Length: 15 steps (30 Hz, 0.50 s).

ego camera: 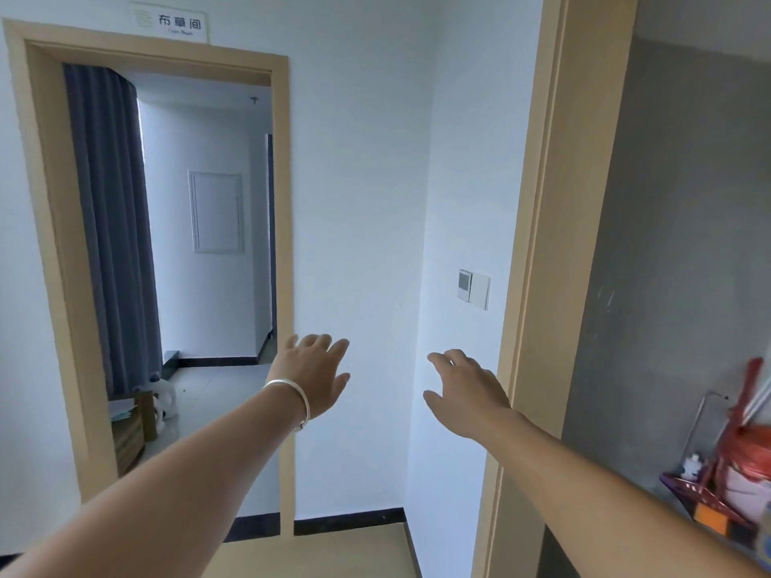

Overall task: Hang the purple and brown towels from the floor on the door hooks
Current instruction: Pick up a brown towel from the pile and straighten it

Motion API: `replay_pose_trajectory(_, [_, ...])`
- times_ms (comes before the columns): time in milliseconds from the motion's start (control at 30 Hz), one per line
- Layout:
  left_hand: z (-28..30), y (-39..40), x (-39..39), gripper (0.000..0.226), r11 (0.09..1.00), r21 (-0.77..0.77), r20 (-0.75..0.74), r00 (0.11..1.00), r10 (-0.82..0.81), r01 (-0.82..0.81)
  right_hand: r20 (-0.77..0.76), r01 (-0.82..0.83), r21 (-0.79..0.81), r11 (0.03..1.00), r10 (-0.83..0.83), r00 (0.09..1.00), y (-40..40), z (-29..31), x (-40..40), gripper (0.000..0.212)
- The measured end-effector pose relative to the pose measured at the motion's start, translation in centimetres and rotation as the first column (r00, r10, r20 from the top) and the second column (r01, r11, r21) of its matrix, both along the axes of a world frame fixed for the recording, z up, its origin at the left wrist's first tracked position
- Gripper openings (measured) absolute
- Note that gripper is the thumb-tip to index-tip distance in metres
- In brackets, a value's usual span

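Your left hand (315, 375) w/ silver bracelet (292, 400) and right hand (467, 392) both reach fwd, fingers loose, holding nothing, towels and hooks not in view, open doorway (167, 244) ahead, light switch (473, 289) on wall

White walls (367, 202), tan door frame (283, 244), grey-blue curtain (112, 227) — a silver bracelet (292, 394), red bag (747, 444).

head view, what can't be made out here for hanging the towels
- Purple and brown towels: none shows; little floor is in the head view.
- Door hooks: none visible; no door leaf shows in either doorway.
- Red and orange clutter at lower right: motion-blurred and cut by the right edge, items unclear.
- Sign above the left door frame: its small lower line is too small to read.
- Left hand and right hand: open, holding nothing.
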<state>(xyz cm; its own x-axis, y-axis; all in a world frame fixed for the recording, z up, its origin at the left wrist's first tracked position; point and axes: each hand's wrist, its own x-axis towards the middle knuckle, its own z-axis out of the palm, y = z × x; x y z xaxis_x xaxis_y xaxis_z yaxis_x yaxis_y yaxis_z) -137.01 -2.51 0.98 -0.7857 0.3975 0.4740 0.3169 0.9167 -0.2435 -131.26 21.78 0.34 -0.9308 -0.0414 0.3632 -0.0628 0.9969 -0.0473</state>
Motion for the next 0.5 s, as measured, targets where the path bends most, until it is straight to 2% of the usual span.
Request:
replay_pose_trajectory(233, [1.6, 0.3, -12.7, 0.050, 0.999, 0.039, -0.034, 0.999, 0.006, -0.005, -0.006, 0.009, 0.006, 1.000, -0.009, 1.000, 0.5, 1.7, -12.1, 0.057])
replay_pose_trajectory(500, [0.0, -1.8, -20.3, 0.049, 0.999, 0.034, -0.012, 0.999, 0.037, -0.036, 0.003, -0.021, 0.011, 1.000, 0.021, 1.000, -1.0, 1.2, -21.1, 0.057])
